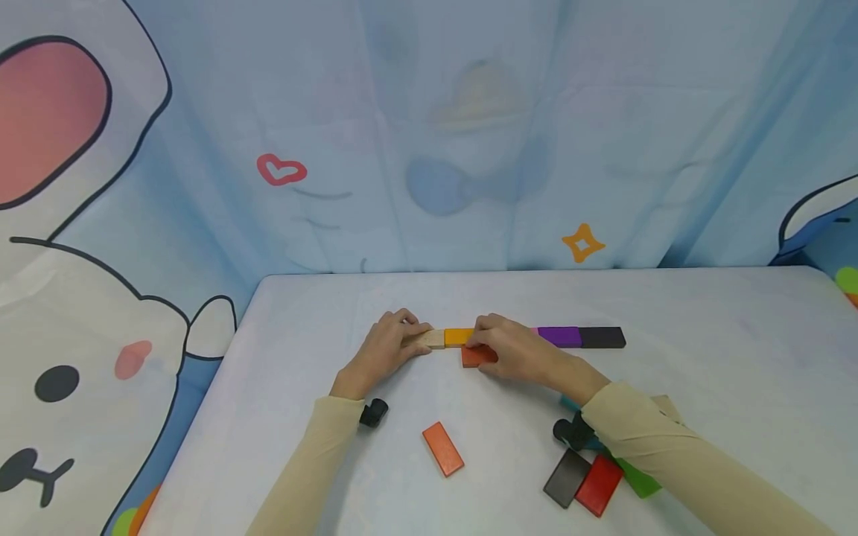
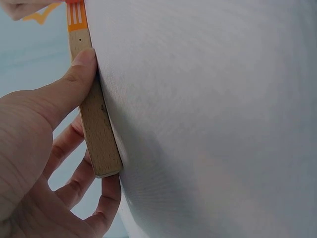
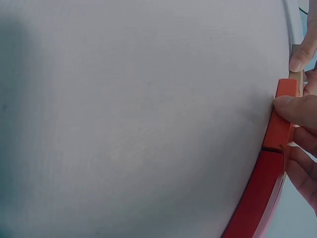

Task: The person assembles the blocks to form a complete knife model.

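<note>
Sleeves (image 1: 670,454) come closest, reaching over the white table (image 1: 268,447). Rightward from the left hand (image 1: 385,346), which pinches its wood block (image 1: 434,339), the back row (image 1: 559,337) looks built; a front one seems just begun, where the right hand (image 1: 526,351) pinches an orange block (image 1: 472,357). Probably left to place: loose blocks (image 1: 599,484) below the right grip, and an orange spare (image 1: 443,449) between both grips, nearer the person. Only the right wrist view shows a red block (image 3: 257,193) meeting the held orange one end to end.
</note>
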`<state>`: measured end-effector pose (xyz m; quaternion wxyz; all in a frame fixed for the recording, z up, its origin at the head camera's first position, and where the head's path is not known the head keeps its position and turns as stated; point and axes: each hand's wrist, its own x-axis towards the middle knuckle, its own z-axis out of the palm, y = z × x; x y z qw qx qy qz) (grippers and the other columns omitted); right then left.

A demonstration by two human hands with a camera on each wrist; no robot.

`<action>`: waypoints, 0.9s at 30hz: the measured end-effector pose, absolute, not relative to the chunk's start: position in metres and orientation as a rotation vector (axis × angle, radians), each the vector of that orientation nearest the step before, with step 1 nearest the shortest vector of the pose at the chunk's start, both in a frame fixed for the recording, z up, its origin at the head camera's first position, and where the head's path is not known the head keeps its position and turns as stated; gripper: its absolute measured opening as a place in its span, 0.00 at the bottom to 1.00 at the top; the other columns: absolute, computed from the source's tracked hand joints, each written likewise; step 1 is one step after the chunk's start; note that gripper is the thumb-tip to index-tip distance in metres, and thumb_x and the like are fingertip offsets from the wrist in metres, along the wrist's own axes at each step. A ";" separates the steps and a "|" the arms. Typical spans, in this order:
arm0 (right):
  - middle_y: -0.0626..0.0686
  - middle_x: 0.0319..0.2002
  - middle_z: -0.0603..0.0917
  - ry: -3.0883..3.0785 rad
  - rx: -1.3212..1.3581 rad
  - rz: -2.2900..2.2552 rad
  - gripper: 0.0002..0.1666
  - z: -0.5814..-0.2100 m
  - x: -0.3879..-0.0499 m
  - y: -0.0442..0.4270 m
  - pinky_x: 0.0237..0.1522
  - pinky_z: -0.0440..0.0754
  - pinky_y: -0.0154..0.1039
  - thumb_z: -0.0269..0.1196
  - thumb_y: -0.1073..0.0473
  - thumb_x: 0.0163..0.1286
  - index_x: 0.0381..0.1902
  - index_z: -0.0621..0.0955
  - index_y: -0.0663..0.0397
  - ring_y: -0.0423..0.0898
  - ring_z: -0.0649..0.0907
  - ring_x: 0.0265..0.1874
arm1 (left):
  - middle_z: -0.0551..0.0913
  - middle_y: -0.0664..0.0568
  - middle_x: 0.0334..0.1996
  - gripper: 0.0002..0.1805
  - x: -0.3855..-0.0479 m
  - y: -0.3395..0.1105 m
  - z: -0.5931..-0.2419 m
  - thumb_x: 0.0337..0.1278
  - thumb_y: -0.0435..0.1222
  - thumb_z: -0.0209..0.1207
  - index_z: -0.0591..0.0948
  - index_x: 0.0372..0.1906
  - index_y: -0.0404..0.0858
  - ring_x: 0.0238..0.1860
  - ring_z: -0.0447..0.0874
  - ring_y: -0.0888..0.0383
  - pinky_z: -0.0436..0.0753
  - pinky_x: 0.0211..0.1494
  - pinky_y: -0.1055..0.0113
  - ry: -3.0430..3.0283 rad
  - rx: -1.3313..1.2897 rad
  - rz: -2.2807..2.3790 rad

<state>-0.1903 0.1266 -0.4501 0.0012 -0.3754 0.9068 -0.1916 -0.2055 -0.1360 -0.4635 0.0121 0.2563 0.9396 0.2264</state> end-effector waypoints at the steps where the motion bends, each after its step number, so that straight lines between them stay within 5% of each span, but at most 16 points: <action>1: 0.54 0.42 0.83 2.847 -1.179 -0.594 0.18 -0.450 -0.190 0.126 0.51 0.86 0.44 0.80 0.64 0.59 0.47 0.89 0.63 0.48 0.81 0.41 | 0.82 0.47 0.52 0.23 -0.205 -0.136 -0.463 0.64 0.43 0.70 0.87 0.62 0.42 0.49 0.76 0.48 0.75 0.52 0.54 2.930 0.796 0.705; 27: 0.53 0.43 0.82 2.872 -1.188 -0.658 0.20 -0.443 -0.177 0.148 0.50 0.86 0.46 0.80 0.66 0.57 0.48 0.88 0.60 0.49 0.80 0.42 | 0.82 0.47 0.52 0.23 -0.204 -0.135 -0.462 0.65 0.44 0.69 0.86 0.62 0.42 0.51 0.76 0.48 0.76 0.52 0.54 2.931 0.773 0.692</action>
